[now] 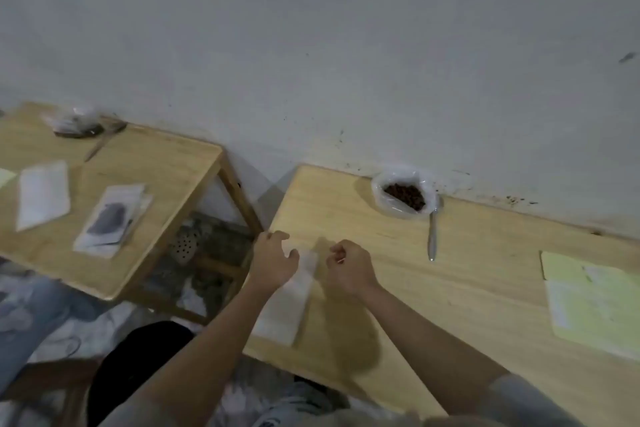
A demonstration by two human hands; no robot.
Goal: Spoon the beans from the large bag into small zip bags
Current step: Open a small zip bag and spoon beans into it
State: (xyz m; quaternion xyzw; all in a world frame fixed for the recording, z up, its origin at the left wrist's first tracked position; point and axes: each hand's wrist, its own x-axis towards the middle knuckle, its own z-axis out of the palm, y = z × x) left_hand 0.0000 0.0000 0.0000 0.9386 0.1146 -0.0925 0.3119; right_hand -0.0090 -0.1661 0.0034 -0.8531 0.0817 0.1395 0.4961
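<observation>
A small white zip bag (285,305) lies on the right wooden table (485,253) near its left front corner. My left hand (273,262) is at the bag's top left, its curled fingers and thumb pinching the mouth. My right hand (349,265) is at the top right, fingertips pinched together on the bag's clear upper edge; motion blur hides the exact contact. The large clear bag (403,196) of dark brown beans stands open against the wall. A metal spoon (433,232) lies on the table just in front of it, with no hand on it.
Yellow-green paper sheets (595,305) lie at the table's right. A second wooden table (166,163) to the left holds a white zip bag (43,194), a small stack of bags (112,218), another spoon (104,142) and a clear bag (74,121).
</observation>
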